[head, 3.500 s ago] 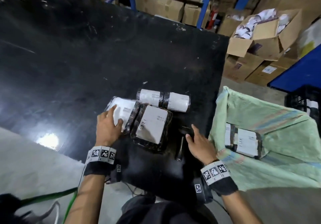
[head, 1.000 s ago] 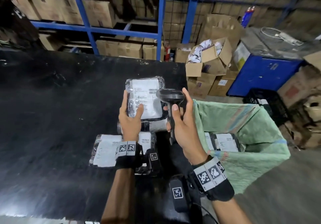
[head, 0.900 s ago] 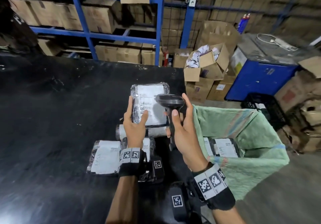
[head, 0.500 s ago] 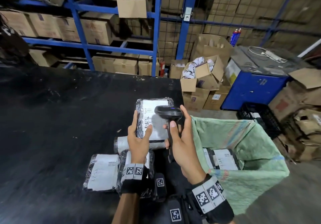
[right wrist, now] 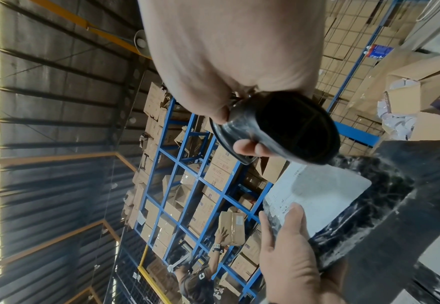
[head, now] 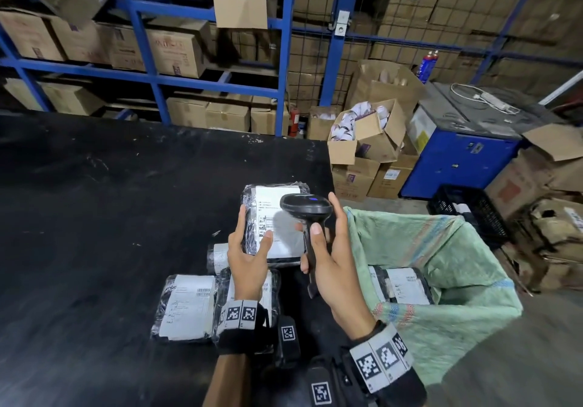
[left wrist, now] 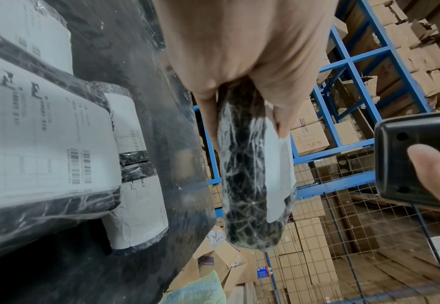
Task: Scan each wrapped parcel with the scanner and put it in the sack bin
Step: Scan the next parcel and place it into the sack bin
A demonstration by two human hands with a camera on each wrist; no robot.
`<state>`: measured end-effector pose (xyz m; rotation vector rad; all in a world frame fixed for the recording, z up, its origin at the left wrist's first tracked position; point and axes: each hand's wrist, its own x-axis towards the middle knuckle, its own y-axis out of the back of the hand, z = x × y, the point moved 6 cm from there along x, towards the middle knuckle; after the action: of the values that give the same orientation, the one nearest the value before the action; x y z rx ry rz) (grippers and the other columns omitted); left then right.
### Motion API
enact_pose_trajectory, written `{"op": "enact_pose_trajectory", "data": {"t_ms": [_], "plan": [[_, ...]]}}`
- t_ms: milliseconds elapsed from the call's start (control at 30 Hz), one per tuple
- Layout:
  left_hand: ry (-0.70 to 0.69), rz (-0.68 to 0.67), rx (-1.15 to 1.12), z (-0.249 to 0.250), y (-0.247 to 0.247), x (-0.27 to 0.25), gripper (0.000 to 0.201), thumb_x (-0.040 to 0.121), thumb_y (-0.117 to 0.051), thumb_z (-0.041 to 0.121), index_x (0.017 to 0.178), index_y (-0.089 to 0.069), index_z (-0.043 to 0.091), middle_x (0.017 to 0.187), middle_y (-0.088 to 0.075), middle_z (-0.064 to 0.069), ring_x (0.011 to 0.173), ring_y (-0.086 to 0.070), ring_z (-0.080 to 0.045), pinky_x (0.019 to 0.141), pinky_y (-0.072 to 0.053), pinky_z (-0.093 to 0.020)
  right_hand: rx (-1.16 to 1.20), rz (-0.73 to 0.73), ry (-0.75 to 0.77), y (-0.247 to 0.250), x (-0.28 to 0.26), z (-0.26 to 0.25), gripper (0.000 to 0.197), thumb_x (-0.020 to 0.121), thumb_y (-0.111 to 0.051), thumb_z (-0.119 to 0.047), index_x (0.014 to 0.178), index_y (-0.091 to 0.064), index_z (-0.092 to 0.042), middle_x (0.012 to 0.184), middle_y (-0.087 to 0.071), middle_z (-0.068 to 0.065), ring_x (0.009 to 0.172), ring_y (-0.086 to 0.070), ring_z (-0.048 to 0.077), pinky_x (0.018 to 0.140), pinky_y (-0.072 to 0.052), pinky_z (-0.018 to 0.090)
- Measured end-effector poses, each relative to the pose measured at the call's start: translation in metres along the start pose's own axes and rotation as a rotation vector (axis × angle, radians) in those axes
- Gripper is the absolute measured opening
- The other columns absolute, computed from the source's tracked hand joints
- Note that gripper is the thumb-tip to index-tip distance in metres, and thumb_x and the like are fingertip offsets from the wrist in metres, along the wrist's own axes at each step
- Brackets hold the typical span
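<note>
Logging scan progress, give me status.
Left hand holds parcel label-up. Right hand grips scanner over label. Sack bin alongside, path clear.

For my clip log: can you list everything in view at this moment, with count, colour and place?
Held parcel: one, black wrap, white label, raised above table.
Table parcels: at least three, same wrap, near table edge.
Scanner: one, black, aimed at held parcel's label.
Sack bin: one, green, right of table.
Binned parcel: at least one, inside sack bin.
Table: one, black.
Cardboard boxes: many, brown, on blue racks.
Left hand: holds held parcel.
Right hand: grips scanner.
</note>
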<state>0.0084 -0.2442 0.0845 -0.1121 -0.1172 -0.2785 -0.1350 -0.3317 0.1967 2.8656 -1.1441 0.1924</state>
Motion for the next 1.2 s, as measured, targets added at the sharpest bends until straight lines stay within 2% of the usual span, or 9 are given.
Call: {"op": "enact_pose_trajectory", "data": {"t_ms": [233, 433, 600, 700, 800, 967, 1067, 1133, 1200], "plan": [[0.041, 0.002, -0.004, -0.02, 0.024, -0.003, 0.074, 0.089, -0.078, 0.029, 0.15, -0.044, 0.052, 0.135, -0.06, 0.017, 0.136, -0.055, -0.016, 0.117, -0.043, -0.052, -0.103, 0.059, -0.122, 0.032, -0.017, 0.057, 0.054, 0.105, -0.042, -0.03, 0.149, -0.021, -0.051, 0.099, -0.068, -0.021, 0.067, -0.057, 0.01, 0.064, -0.052, 0.035], [0.061, 0.055, 0.078, -0.036, 0.056, -0.013, 0.074, 0.089, -0.077, 0.024, 0.153, -0.045, 0.045, 0.125, -0.056, 0.022, 0.125, -0.057, -0.004, 0.116, -0.045, -0.044, -0.242, 0.069, -0.37, 0.051, -0.039, 0.156, 0.052, 0.104, -0.042, -0.036, 0.148, -0.018, -0.052, 0.111, -0.07, 0.001, 0.048, -0.054, 0.014, 0.06, -0.054, 0.035], [0.03, 0.076, 0.122, -0.033, 0.076, -0.023, 0.074, 0.091, -0.074, 0.01, 0.157, -0.044, 0.027, 0.127, -0.061, 0.035, 0.129, -0.057, 0.0, 0.111, -0.046, -0.026, -0.336, 0.024, -0.533, 0.045, -0.057, 0.217, 0.054, 0.105, -0.041, -0.032, 0.152, -0.018, -0.041, 0.125, -0.063, 0.002, 0.04, -0.053, 0.007, 0.057, -0.053, 0.029], [0.008, 0.081, 0.098, -0.027, 0.084, -0.031, 0.072, 0.094, -0.071, -0.002, 0.158, -0.041, 0.012, 0.149, -0.054, 0.015, 0.134, -0.052, 0.009, 0.11, -0.043, -0.014, -0.341, 0.036, -0.57, 0.035, -0.059, 0.227, 0.055, 0.105, -0.041, -0.031, 0.155, -0.017, -0.034, 0.139, -0.053, 0.008, 0.065, -0.063, 0.017, 0.075, -0.055, 0.036], [0.016, 0.089, 0.071, -0.03, 0.092, -0.038, 0.072, 0.094, -0.072, 0.001, 0.158, -0.04, 0.012, 0.157, -0.049, 0.006, 0.142, -0.048, 0.001, 0.116, -0.043, -0.025, -0.363, 0.037, -0.527, 0.024, -0.05, 0.232, 0.057, 0.106, -0.039, -0.033, 0.157, -0.015, -0.027, 0.16, -0.031, 0.005, 0.115, -0.061, 0.035, 0.082, -0.04, 0.026], [0.051, 0.1, 0.011, -0.032, 0.095, -0.049, 0.073, 0.095, -0.072, 0.004, 0.159, -0.038, 0.012, 0.154, -0.05, 0.013, 0.141, -0.05, -0.001, 0.113, -0.045, -0.024, -0.377, 0.092, -0.462, 0.021, -0.041, 0.277, 0.103, 0.074, -0.024, -0.089, 0.157, -0.014, -0.028, 0.159, -0.035, 0.007, 0.118, -0.062, 0.037, 0.078, -0.05, 0.031], [0.047, 0.095, 0.019, -0.032, 0.091, -0.052, 0.072, 0.094, -0.072, 0.002, 0.158, -0.039, 0.008, 0.151, -0.05, 0.018, 0.135, -0.051, 0.009, 0.108, -0.045, -0.016, -0.386, 0.074, -0.489, 0.026, -0.041, 0.296, 0.106, 0.069, -0.02, -0.094, 0.156, -0.012, -0.034, 0.136, -0.059, 0.02, 0.09, -0.07, 0.035, 0.062, -0.051, 0.029], [0.077, 0.093, 0.005, -0.037, 0.088, -0.054, 0.073, 0.093, -0.073, 0.003, 0.158, -0.04, 0.011, 0.145, -0.054, 0.026, 0.136, -0.051, 0.007, 0.11, -0.046, -0.018, -0.443, 0.032, -0.5, 0.025, -0.041, 0.286, 0.091, 0.083, -0.026, -0.082, 0.157, -0.011, -0.031, 0.146, -0.049, 0.018, 0.116, -0.061, 0.037, 0.093, -0.05, 0.042], [0.116, 0.085, -0.012, -0.042, 0.081, -0.056, 0.073, 0.093, -0.075, 0.006, 0.157, -0.042, 0.015, 0.145, -0.055, 0.027, 0.14, -0.05, 0.0, 0.115, -0.045, -0.028, -0.532, 0.056, -0.518, 0.036, -0.039, 0.28, 0.068, 0.099, -0.038, -0.052, 0.158, -0.016, -0.025, 0.151, -0.042, 0.018, 0.136, -0.041, 0.037, 0.112, -0.028, 0.043]]}}
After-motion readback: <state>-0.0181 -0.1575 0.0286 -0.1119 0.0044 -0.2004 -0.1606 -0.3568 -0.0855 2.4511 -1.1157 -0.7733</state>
